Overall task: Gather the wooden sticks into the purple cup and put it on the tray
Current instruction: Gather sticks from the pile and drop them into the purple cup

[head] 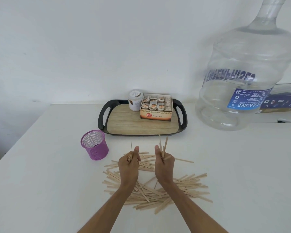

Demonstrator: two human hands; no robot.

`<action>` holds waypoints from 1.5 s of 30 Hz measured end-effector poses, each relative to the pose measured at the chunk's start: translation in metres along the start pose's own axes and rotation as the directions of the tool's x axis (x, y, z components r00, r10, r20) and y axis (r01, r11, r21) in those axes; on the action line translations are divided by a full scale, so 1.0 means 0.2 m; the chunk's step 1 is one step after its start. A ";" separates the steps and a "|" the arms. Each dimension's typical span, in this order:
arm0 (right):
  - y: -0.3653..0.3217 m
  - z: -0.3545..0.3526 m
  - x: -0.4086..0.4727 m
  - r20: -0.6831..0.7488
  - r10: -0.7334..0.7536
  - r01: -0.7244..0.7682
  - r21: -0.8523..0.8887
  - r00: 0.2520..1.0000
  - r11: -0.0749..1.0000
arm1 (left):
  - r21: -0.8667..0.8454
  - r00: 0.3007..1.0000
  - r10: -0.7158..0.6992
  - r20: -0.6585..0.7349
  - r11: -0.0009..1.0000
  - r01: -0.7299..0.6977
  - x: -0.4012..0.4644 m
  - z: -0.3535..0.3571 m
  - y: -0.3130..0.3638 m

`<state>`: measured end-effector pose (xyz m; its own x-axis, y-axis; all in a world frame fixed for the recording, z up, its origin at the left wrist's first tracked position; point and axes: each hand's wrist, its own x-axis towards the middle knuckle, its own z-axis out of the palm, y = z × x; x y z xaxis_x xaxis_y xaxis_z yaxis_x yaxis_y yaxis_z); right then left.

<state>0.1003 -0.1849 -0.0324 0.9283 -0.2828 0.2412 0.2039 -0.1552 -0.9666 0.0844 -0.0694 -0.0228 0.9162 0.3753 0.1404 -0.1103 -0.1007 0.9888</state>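
Loose sticks [158, 190] litter the table's near middle. Left hand [128, 163] and right hand [164, 161] each clench uneven bundles; some may slip or miss the cup [94, 145], just off the tray's [101, 118] near-left corner.

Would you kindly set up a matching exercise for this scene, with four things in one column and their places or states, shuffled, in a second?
Things:
1. purple cup
2. tea box
3. right hand
4. water bottle

Places or states:
A. grips a bunch of wooden sticks
B. stands on the tray
C. empty, on the table left of the stick pile
D. large and clear, at the right of the view

Pairs: 1-C, 2-B, 3-A, 4-D
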 end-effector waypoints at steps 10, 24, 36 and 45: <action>-0.03 0.01 -0.02 -0.014 0.038 -0.038 0.013 0.999 0.999 | 0.003 0.999 0.021 0.041 1.000 -0.021 -0.05 0.00 -0.04; -0.06 0.01 -0.01 -0.004 0.015 -0.015 -0.006 1.000 1.000 | 0.027 1.000 0.015 -0.001 1.000 -0.015 0.00 -0.01 -0.05; 0.00 0.05 -0.05 -0.029 0.064 -0.064 0.016 0.998 0.998 | 0.033 0.999 -0.037 0.032 0.999 0.036 -0.04 0.01 -0.06; -0.02 0.01 -0.03 -0.060 0.014 -0.013 0.008 0.998 1.000 | 0.034 0.999 -0.026 0.020 0.999 0.025 -0.01 0.01 -0.04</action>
<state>0.0952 -0.1815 -0.0305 0.9106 -0.3415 0.2329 0.1944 -0.1435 -0.9704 0.0833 -0.0705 -0.0320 0.9264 0.3590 0.1138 -0.0743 -0.1221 0.9897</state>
